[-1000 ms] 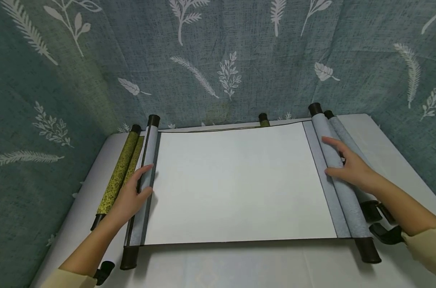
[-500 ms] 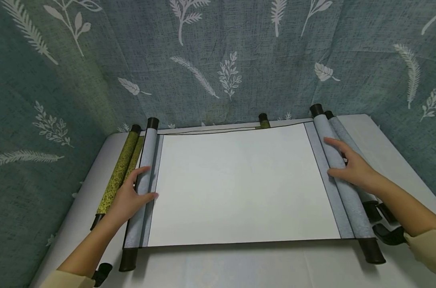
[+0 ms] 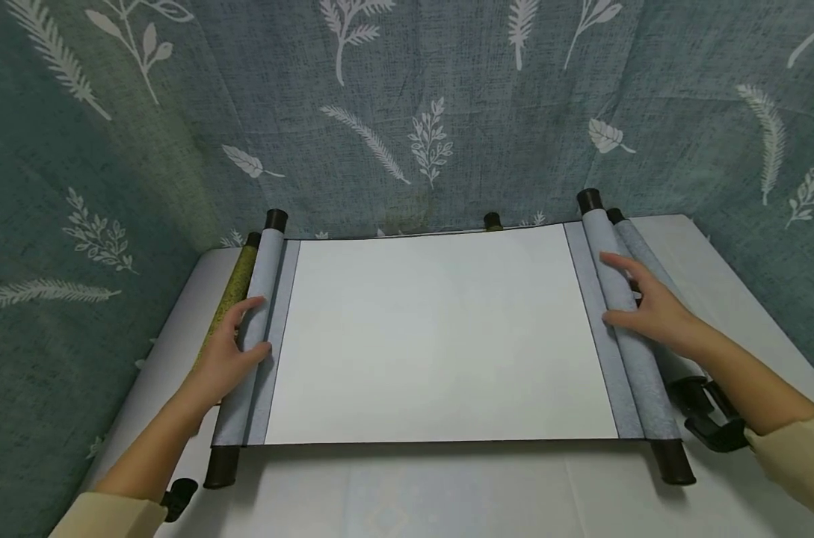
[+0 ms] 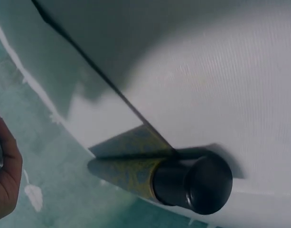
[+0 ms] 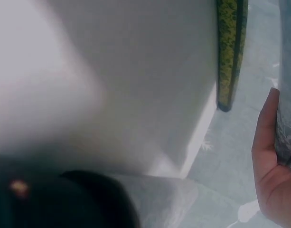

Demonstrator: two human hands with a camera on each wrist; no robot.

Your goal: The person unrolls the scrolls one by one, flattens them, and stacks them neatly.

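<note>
A scroll with a blank white sheet (image 3: 440,336) and grey-blue side bands is spread out in the head view. My left hand (image 3: 220,366) grips its left roller (image 3: 265,261), thumb on the inner side and fingers around the outer. My right hand (image 3: 652,317) holds the right roller (image 3: 605,243) the same way. Black knobs cap both rollers at either end. In the left wrist view only part of the left hand (image 4: 6,175) shows at the left edge. The right wrist view has the right hand (image 5: 271,166) against the grey roller (image 5: 288,114).
A yellow-green patterned roll (image 3: 235,288) lies left of the scroll, partly hidden by it. Another grey roll (image 3: 649,258) lies under the right forearm. Behind the sheet a dark knob (image 3: 492,221) pokes up. Leaf-print cloth (image 3: 407,112) walls in the white table (image 3: 413,493).
The left hand and roller have moved left and up, now overlapping more of the yellow-green rolls. The sheet's near edge sits higher, its far edge hides more behind it, and the right roller shifts slightly left.
</note>
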